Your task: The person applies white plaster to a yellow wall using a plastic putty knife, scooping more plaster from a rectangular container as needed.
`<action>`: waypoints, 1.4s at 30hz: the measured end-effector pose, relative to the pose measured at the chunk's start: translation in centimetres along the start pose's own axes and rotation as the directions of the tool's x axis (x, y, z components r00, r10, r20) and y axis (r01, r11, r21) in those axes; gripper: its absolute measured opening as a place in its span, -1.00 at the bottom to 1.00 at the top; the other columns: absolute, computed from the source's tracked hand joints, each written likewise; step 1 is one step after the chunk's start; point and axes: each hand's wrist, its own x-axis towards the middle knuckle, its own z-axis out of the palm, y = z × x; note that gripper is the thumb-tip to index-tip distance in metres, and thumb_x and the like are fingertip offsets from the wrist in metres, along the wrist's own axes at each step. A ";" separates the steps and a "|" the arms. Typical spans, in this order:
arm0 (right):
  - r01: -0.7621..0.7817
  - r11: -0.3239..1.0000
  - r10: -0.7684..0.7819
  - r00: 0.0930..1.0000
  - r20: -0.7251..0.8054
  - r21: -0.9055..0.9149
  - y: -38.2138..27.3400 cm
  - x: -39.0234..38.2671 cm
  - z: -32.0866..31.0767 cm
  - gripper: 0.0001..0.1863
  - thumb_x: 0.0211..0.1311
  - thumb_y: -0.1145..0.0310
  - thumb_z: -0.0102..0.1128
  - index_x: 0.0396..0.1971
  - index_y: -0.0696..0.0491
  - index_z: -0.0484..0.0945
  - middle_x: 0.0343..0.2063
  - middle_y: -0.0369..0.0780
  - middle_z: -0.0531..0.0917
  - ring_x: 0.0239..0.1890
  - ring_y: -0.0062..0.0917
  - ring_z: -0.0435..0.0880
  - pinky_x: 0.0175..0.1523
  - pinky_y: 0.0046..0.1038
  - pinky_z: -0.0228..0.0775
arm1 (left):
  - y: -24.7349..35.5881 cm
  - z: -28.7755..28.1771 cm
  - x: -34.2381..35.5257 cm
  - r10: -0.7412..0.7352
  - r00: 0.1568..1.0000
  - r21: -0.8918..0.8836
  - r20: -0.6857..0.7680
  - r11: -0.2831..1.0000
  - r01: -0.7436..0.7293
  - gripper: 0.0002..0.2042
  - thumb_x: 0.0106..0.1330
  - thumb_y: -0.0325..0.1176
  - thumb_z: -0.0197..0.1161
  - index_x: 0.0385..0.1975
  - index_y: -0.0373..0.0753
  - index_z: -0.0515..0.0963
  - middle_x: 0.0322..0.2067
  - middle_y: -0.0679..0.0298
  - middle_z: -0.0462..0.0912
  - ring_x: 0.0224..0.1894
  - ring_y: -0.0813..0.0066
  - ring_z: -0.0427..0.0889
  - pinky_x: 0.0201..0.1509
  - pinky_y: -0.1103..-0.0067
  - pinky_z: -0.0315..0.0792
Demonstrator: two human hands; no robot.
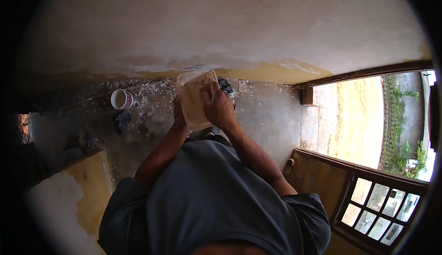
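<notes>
In front of my chest I hold a pale, rectangular plastic tub (195,102) with rounded corners and a smeared, dusty inside. My left hand (178,113) is closed on its left side, with most of the fingers hidden behind it. At the right side my right hand (218,106) is closed, its fingers bent over the tub's edge. Whether a small tool is also in the right hand cannot be seen.
A plaster-patched wall (221,25) rises directly ahead. White flakes litter the grey floor (264,117), where a white bucket (121,99) stands to the left. Dark crumpled material (225,86) lies beyond the tub. An open doorway (354,117) and a paned window (380,209) are at the right.
</notes>
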 end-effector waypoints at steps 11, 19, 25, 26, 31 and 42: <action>0.017 0.884 -0.023 1.000 0.007 0.468 2.5 0.6 -2.5 -0.83 0.16 0.44 0.13 -0.26 0.15 0.56 -0.39 -0.16 0.65 -0.32 -0.43 0.63 -0.20 -0.42 0.46 | 0.3 2.1 0.6 -0.071 0.988 -0.199 0.134 0.975 0.097 -0.46 0.42 0.03 -0.35 0.21 -0.19 0.27 0.06 0.08 0.46 0.06 0.18 0.52 0.11 0.21 0.48; -0.063 0.606 0.067 0.997 0.028 0.793 7.8 1.6 -5.9 -0.84 0.24 0.47 0.05 -0.21 0.17 0.51 -0.33 -0.25 0.59 -0.29 -0.58 0.55 -0.17 -0.50 0.44 | -0.8 2.7 1.4 -0.140 0.970 -0.387 0.197 0.898 0.208 -0.42 0.35 0.13 -0.25 0.24 -0.09 0.25 0.13 0.11 0.41 0.13 0.05 0.45 0.16 0.00 0.34; -0.113 0.383 0.167 0.985 0.052 0.917 15.5 3.3 -8.0 -0.81 0.26 0.42 0.09 -0.15 0.11 0.45 -0.34 -0.29 0.54 -0.34 -0.60 0.54 -0.26 -0.52 0.43 | -3.7 1.2 5.0 -0.164 0.987 -0.270 -0.002 0.950 0.157 -0.34 0.25 0.19 -0.10 0.28 -0.09 0.19 0.17 0.14 0.36 0.17 0.09 0.40 0.19 0.08 0.33; -0.091 0.317 0.206 0.978 0.025 0.944 16.9 3.9 -8.5 -0.81 0.27 0.40 0.10 -0.14 0.06 0.44 -0.36 -0.34 0.53 -0.36 -0.63 0.53 -0.27 -0.54 0.42 | -4.4 0.3 5.8 -0.116 0.993 -0.244 0.031 0.962 0.120 -0.30 0.21 0.19 -0.01 0.28 -0.09 0.18 0.19 0.15 0.34 0.18 0.09 0.39 0.21 0.11 0.32; -0.058 0.229 0.364 0.931 -0.030 0.972 29.4 9.4 -8.3 -0.75 0.25 0.35 0.17 -0.12 -0.11 0.34 -0.33 -0.42 0.50 -0.34 -0.64 0.54 -0.29 -0.52 0.42 | -6.4 -3.6 7.6 -0.013 0.999 -0.216 -0.034 0.976 0.005 -0.16 0.11 0.23 0.15 0.33 -0.09 0.08 0.25 0.11 0.25 0.21 0.05 0.33 0.23 0.11 0.31; 0.042 -0.107 0.649 0.759 0.038 0.993 61.7 26.9 8.6 -0.82 0.22 0.49 0.11 -0.18 0.02 0.44 -0.39 -0.29 0.51 -0.33 -0.41 0.54 -0.08 -0.16 0.50 | -13.2 -11.4 11.0 -0.174 0.966 -0.238 0.190 0.947 0.217 0.08 -0.06 0.26 0.34 0.40 -0.03 -0.15 0.37 0.00 -0.11 0.31 -0.17 0.09 0.29 -0.20 -0.06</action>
